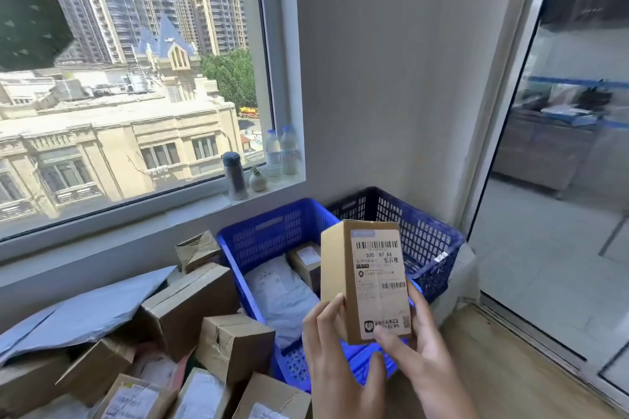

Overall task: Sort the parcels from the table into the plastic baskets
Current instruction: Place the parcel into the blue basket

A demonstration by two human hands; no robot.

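I hold a small brown cardboard parcel upright in front of me, its white shipping label facing me. My left hand grips its lower left edge. My right hand grips its lower right side, thumb on the label. Behind the parcel stands a bright blue plastic basket with a white mailer bag and a small box inside. A darker blue basket stands behind it by the wall; its inside is mostly hidden. More cardboard parcels and a grey mailer bag are piled at lower left.
A window sill runs behind the pile, carrying a flask, a small vase and two water bottles. A white wall corner stands behind the baskets. A glass sliding door and wooden floor lie to the right.
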